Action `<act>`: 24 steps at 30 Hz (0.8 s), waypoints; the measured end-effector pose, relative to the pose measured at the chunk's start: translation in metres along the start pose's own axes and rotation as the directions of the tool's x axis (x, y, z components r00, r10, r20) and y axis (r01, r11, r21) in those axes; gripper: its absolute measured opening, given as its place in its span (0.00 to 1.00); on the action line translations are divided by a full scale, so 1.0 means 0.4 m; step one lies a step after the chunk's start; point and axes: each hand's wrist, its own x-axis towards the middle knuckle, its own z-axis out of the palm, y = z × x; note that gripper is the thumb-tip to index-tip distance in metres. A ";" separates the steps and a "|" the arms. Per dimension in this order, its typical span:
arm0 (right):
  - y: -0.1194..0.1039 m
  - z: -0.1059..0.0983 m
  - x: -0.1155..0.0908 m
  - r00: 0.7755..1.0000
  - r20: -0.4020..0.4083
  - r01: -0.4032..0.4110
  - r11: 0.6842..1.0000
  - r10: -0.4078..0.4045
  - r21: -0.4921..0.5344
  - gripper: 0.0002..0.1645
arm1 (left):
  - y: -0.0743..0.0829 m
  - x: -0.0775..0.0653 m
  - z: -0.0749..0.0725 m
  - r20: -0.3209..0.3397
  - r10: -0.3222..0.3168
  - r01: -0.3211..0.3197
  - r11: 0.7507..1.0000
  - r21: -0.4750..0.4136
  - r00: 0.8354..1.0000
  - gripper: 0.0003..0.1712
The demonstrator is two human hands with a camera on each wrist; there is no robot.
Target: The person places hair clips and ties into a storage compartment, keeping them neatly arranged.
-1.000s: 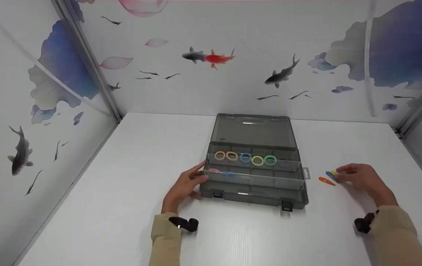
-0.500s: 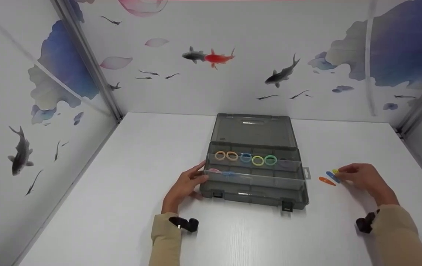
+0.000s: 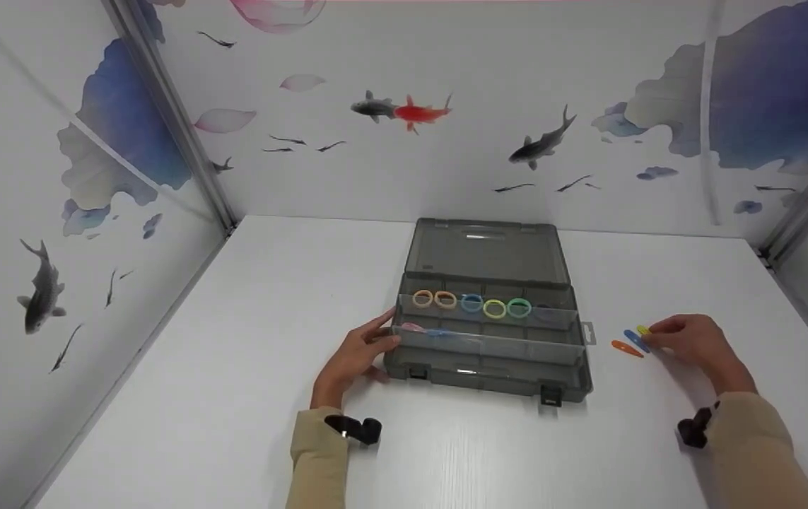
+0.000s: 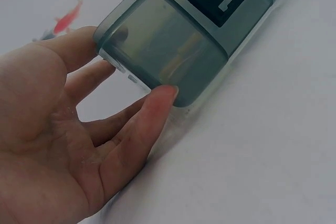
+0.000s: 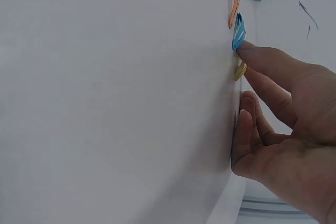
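In the head view, a grey see-through storage box [image 3: 488, 389] lies with its lid folded back. Hair ties [image 3: 495, 309] in several colours sit in its rear row; a pink hair clip [image 3: 413, 327] and a blue one lie in the middle row. My left hand [image 3: 354, 357] holds the box's front-left corner, thumb against the front wall. To the right lie an orange hair clip [image 3: 628, 348] and a blue hair clip [image 3: 635, 340]. My right hand [image 3: 693, 346] pinches a yellow hair clip [image 5: 241, 71] beside them, its thumb [image 5: 262, 59] touching the blue one.
The box lid [image 3: 486, 251] reaches close to the rear wall [image 3: 389, 177]. A hanging tab [image 3: 589, 333] juts from the box's right side, and a latch [image 3: 551, 396] sticks out in front. White tabletop [image 3: 248, 318] extends to the left.
My right hand has shifted slightly beside the clips, and more of the yellow and blue clips shows than a second ago. The left hand and the box have stayed put.
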 end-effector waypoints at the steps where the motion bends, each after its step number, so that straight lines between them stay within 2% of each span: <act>1: -0.002 0.000 -0.001 1.000 -0.002 -0.004 1.000 0.004 0.001 0.36 | 0.000 0.000 0.000 -0.002 0.002 -0.002 1.000 0.001 1.000 0.38; 10: -0.019 0.001 0.000 1.000 -0.026 -0.006 0.999 0.005 -0.040 0.32 | -0.002 0.002 0.000 -0.009 0.002 -0.002 1.000 0.018 1.000 0.37; 20: -0.020 0.006 0.011 1.000 -0.029 -0.013 0.998 0.012 -0.056 0.32 | 0.001 0.000 -0.001 -0.005 0.002 -0.002 1.000 0.025 1.000 0.36; 24: -0.015 0.004 0.012 1.000 -0.026 0.012 0.997 -0.014 -0.071 0.32 | 0.004 0.001 -0.001 -0.004 -0.005 0.005 1.000 0.026 1.000 0.37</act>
